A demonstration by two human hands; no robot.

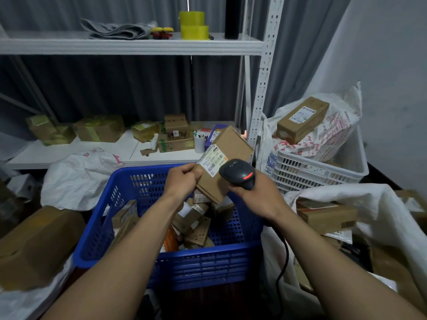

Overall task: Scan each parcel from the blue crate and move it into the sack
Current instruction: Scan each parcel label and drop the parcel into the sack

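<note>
Head view: above the blue perforated plastic crate [203, 259], the left hand [182, 181] holds a flat brown cardboard parcel [232, 144], grip pinching its lower corner. The right hand [256, 196] has its grip wrapped round a black handheld scanner [238, 173], just beside the parcel's white label [211, 161]. A white woven sack [342, 195] stands open at the right.

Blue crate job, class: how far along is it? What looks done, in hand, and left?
Done: some boxes lie in the white sack. In hand: the left grip holds a labelled parcel, and the right grip holds the scanner beside its label. Left: many parcels remain in the blue crate.
</note>
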